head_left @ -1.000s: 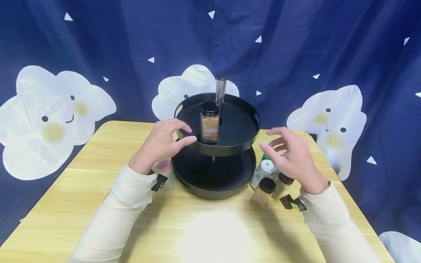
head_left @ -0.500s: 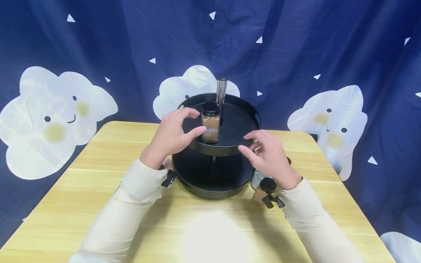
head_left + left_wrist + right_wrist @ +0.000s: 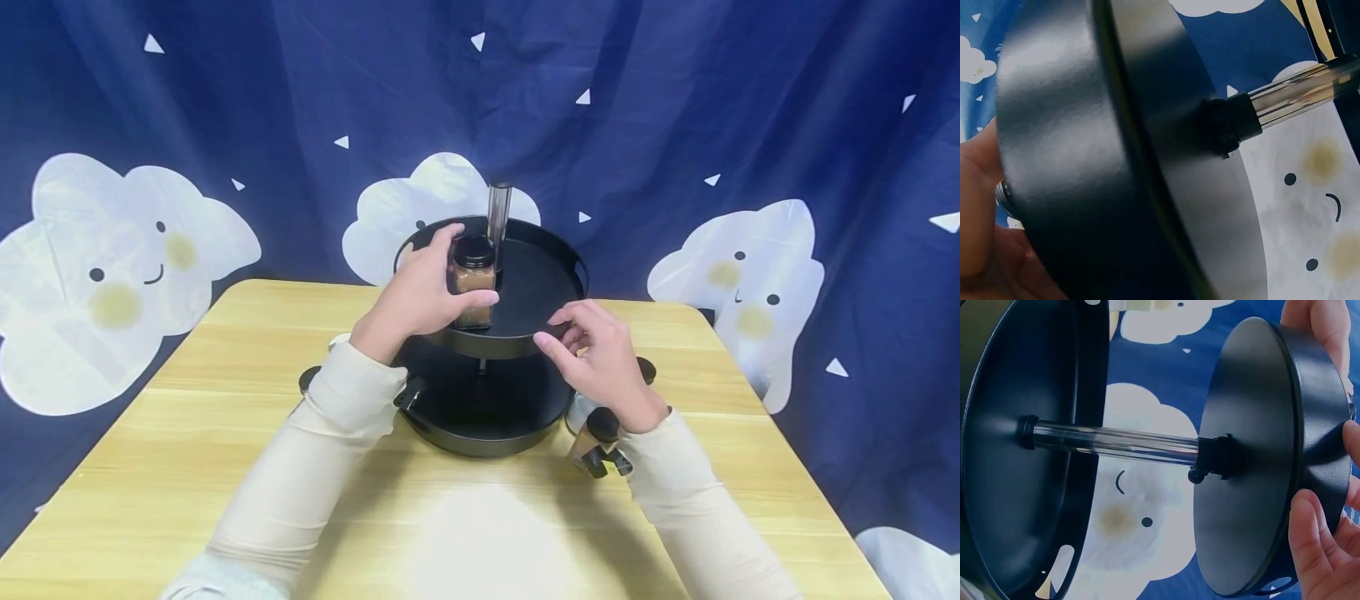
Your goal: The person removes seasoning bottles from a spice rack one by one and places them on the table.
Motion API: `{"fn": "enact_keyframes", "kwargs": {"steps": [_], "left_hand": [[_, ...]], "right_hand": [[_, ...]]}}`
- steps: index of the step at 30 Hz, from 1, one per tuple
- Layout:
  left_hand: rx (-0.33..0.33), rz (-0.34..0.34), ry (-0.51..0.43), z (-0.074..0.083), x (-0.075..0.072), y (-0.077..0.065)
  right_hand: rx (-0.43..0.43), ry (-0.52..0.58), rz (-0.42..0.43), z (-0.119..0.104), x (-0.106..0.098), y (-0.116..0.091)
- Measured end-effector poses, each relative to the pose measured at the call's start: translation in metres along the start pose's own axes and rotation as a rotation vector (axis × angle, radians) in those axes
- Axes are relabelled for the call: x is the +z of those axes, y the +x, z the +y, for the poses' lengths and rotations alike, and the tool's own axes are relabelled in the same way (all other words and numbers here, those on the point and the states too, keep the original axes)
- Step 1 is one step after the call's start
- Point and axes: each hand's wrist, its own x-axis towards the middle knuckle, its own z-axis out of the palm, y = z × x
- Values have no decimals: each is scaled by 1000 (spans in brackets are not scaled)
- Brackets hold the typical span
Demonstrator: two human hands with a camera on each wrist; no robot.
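Note:
In the head view a brown spice jar (image 3: 474, 279) with a black lid stands upright near the front of the upper tier of a black two-tier round stand (image 3: 543, 267). My left hand (image 3: 420, 292) holds the jar, with the thumb across its front and the fingers at its left and behind, partly hidden. My right hand (image 3: 596, 358) is by the front right rim of the upper tier, its fingers loosely bent around nothing. In the right wrist view, its fingertips (image 3: 1308, 519) are beside that rim; contact cannot be told.
Right of the stand, a black-lidded jar (image 3: 588, 442) and other containers are partly behind my right hand and wrist. A black lid (image 3: 308, 379) shows beside my left sleeve. A clear post (image 3: 498, 221) rises from the upper tier. The wooden table (image 3: 187, 400) ends before a blue curtain (image 3: 622, 50).
My left hand has moved right and around the cinnamon jar, its thumb now crossing the front. The right hand has come left from over the containers to the upper tier's rim.

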Motion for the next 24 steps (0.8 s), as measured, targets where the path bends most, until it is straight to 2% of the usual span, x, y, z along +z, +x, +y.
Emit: {"fn": "enact_keyframes", "kwargs": {"steps": [7, 24], "left_hand": [[-2, -26, 71, 1, 3, 4], [-14, 24, 76, 0, 4, 5]], "right_hand": [[41, 7, -24, -1, -4, 0], [49, 37, -8, 7, -2, -3]]}}
